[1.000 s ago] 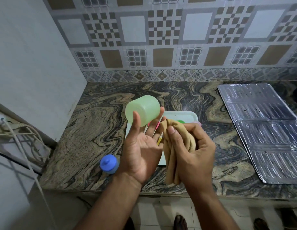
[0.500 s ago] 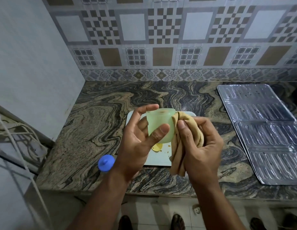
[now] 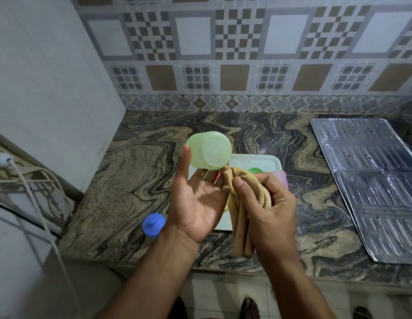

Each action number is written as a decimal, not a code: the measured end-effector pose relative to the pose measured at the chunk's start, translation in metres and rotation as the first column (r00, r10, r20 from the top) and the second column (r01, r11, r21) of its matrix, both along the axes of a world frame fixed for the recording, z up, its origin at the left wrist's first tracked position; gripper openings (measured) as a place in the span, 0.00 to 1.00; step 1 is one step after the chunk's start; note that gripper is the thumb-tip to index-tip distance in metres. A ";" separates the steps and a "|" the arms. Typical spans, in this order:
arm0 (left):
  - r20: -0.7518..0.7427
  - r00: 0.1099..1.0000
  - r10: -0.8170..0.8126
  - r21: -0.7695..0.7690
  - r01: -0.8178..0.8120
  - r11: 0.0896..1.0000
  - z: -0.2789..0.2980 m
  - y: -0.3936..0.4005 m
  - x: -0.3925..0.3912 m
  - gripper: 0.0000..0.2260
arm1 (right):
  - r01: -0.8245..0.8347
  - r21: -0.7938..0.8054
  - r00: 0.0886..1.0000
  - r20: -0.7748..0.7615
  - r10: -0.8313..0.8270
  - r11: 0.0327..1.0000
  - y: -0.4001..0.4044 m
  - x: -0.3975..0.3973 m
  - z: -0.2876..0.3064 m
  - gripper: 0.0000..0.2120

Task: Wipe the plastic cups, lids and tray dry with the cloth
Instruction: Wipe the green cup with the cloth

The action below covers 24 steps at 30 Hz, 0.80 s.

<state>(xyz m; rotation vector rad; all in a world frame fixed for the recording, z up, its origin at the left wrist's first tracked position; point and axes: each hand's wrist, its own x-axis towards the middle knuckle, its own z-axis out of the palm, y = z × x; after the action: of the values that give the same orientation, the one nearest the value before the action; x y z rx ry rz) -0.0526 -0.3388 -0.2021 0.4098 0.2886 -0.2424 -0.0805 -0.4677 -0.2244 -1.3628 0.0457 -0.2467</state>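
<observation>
My left hand [image 3: 198, 201] holds a pale green plastic cup [image 3: 208, 150] between thumb and fingertips, palm up, the cup's base turned toward me. Just to its right, my right hand [image 3: 267, 208] grips a bunched tan cloth [image 3: 243, 203] whose end hangs down over the counter edge; the cloth's top sits just below the cup. Behind both hands lies a white tray [image 3: 265, 161] with a green lid [image 3: 255, 170] and a pink piece [image 3: 282, 177] on it, mostly hidden. A blue lidded cup [image 3: 153, 224] stands on the counter by my left wrist.
The marbled counter [image 3: 136, 180] meets a grey wall on the left and a tiled wall behind. A ribbed metal sheet [image 3: 375, 180] covers the right side. Cables and a plug [image 3: 2, 160] hang at the far left. Feet show on the floor below.
Half a second ago the left hand gripped the cup against the cloth; now the cup is tipped up and away at my fingertips, base toward me, and the cloth is off it.
</observation>
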 end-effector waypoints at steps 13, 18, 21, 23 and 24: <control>0.553 0.831 -0.062 0.787 -0.496 0.368 -0.016 0.011 -0.006 0.31 | 0.162 -0.083 0.982 0.106 -0.153 0.983 -0.001 0.022 0.004 0.05; 0.574 0.759 -0.306 0.782 -0.619 -0.067 -0.011 0.028 -0.006 0.31 | 0.181 -0.127 0.983 0.035 -0.178 0.975 -0.007 0.047 -0.010 0.07; 0.506 0.794 -0.336 0.779 -0.588 -0.216 -0.019 0.045 -0.003 0.30 | 0.160 -0.152 0.987 0.025 -0.158 0.975 -0.007 0.048 -0.016 0.06; 0.406 0.866 -0.293 0.811 -0.489 -0.321 -0.032 0.066 0.004 0.30 | 0.134 -0.158 0.991 0.019 -0.132 0.978 -0.007 0.044 -0.021 0.04; 0.342 0.905 -0.253 0.830 -0.417 -0.370 -0.041 0.078 0.008 0.29 | 0.124 -0.168 0.992 0.010 -0.124 0.978 -0.006 0.042 -0.023 0.04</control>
<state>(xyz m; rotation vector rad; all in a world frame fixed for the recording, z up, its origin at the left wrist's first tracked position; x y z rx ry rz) -0.0450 -0.2608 -0.2430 2.3331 -0.0167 0.4386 -0.0386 -0.4739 -0.2470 -1.5305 0.1126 -0.3621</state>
